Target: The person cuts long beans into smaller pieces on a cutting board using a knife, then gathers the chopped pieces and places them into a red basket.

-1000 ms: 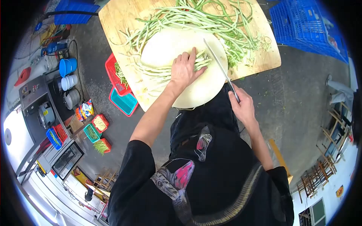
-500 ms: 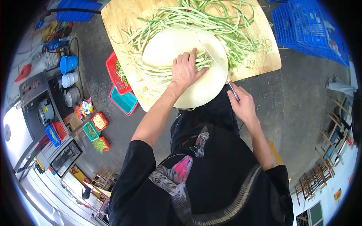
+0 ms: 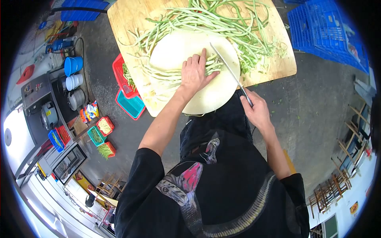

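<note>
My left hand (image 3: 194, 73) rests on a bundle of long green beans (image 3: 166, 75) on the round white cutting board (image 3: 210, 97), its index finger stretched forward and its thumb apart. In my right hand (image 3: 256, 109) is the handle of a knife (image 3: 230, 68); the blade slants up and left over the board, just right of the bean ends. More long beans (image 3: 198, 20) lie in a tangled pile behind the board on the wooden table (image 3: 127, 20). Shorter bean pieces (image 3: 248, 59) lie at the board's right edge.
A red basket (image 3: 119, 75) with beans and a teal basket (image 3: 131, 106) stand below the table's left edge. Blue crates (image 3: 313, 33) are at the upper right. Small baskets (image 3: 95, 137), buckets (image 3: 72, 66) and a sink unit (image 3: 37, 89) are at the left, wooden stools (image 3: 333, 186) at the right.
The view has shifted very slightly. Both hands, the knife and the beans keep nearly the same places. At the far right, a person's leg has moved a little.
</note>
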### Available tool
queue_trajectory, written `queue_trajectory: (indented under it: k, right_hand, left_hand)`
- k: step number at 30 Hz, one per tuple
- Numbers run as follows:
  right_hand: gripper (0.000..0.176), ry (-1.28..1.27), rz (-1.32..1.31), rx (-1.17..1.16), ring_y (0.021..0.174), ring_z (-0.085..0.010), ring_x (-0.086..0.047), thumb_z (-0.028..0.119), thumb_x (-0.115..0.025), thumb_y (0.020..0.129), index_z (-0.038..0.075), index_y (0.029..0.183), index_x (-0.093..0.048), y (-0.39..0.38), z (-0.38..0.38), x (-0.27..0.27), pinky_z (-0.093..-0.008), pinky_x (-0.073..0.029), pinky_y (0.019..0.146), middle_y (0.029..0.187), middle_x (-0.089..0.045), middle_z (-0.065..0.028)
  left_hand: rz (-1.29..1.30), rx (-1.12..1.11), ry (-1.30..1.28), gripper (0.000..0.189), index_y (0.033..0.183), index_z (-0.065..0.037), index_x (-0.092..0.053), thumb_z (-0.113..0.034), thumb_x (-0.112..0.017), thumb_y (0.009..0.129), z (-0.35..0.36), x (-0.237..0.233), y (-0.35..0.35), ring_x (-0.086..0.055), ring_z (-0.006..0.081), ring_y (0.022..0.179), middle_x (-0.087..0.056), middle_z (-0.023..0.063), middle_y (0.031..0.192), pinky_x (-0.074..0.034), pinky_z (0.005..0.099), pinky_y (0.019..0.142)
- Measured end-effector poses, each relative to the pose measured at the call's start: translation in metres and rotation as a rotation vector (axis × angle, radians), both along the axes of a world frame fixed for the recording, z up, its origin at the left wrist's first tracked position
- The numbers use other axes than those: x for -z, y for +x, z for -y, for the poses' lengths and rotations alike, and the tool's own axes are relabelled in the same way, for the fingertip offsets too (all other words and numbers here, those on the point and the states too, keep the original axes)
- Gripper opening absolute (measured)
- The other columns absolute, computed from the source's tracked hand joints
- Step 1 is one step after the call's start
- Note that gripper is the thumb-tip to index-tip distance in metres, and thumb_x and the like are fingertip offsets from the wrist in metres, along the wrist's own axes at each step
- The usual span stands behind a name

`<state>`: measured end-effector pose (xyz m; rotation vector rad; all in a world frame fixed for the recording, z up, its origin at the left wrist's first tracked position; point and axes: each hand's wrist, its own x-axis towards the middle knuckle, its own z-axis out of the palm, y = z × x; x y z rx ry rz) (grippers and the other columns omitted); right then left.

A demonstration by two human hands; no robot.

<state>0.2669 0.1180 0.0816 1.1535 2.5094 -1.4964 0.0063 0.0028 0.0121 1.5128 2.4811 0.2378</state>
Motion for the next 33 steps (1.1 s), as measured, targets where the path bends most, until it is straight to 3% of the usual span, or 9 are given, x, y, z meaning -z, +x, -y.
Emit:
queue_trajectory:
  k: [8, 14, 20, 23, 33]
  right_hand:
    - [0.034, -0.070, -0.035, 0.098, 0.077, -0.0350, -0.065, 0.019, -0.067, 0.107, 0.006, 0.138, -0.070, 0.009, 0.011, 0.008, -0.0430, -0.052, 0.074, 0.090, -0.066, -0.0170]
    - [0.034, -0.057, -0.048, 0.097, 0.077, -0.0353, -0.065, 0.019, -0.066, 0.107, 0.006, 0.138, -0.070, 0.010, 0.013, 0.012, -0.0434, -0.052, 0.074, 0.089, -0.066, -0.0164]
    - [0.035, 0.022, 0.000, 0.063, 0.103, -0.0459, -0.073, 0.023, -0.060, 0.110, 0.006, 0.139, -0.068, 0.008, 0.015, 0.014, -0.0500, -0.057, 0.087, 0.111, -0.075, -0.0247]
    - [0.036, 0.016, 0.105, 0.031, 0.107, -0.0476, -0.072, 0.025, -0.057, 0.111, 0.006, 0.139, -0.068, -0.004, 0.012, -0.004, -0.0521, -0.058, 0.089, 0.118, -0.075, -0.0263]
    - [0.033, 0.106, 0.019, -0.002, 0.099, -0.0461, -0.074, 0.026, -0.055, 0.112, 0.007, 0.134, -0.070, -0.013, 0.035, -0.037, -0.0526, -0.060, 0.084, 0.112, -0.077, -0.0233]
  left_hand:
    - [0.037, -0.043, -0.031, 0.117, 0.165, 0.000, -0.038, -0.068, -0.084, 0.082, 0.001, -0.010, 0.005, -0.064, 0.0353, 0.112, -0.063, 0.0173, 0.120, -0.052, 0.0497, 0.095]
    - [0.031, -0.010, 0.059, 0.111, 0.163, 0.001, -0.040, -0.062, -0.084, 0.084, 0.010, -0.013, 0.007, -0.062, 0.0373, 0.119, -0.062, 0.0185, 0.132, -0.048, 0.0515, 0.106]
    - [-0.106, 0.090, 0.144, 0.091, 0.161, 0.004, -0.041, -0.048, -0.077, 0.096, 0.035, -0.003, 0.006, -0.057, 0.0375, 0.125, -0.060, 0.0205, 0.137, -0.041, 0.0534, 0.116]
    - [-0.088, 0.083, 0.098, 0.085, 0.159, 0.003, -0.044, -0.046, -0.076, 0.097, 0.035, 0.006, 0.007, -0.056, 0.0370, 0.126, -0.059, 0.0199, 0.137, -0.042, 0.0525, 0.113]
    - [-0.031, 0.049, 0.074, 0.071, 0.150, -0.001, -0.052, -0.044, -0.072, 0.098, 0.033, 0.008, 0.007, -0.056, 0.0361, 0.123, -0.059, 0.0187, 0.136, -0.043, 0.0501, 0.105]
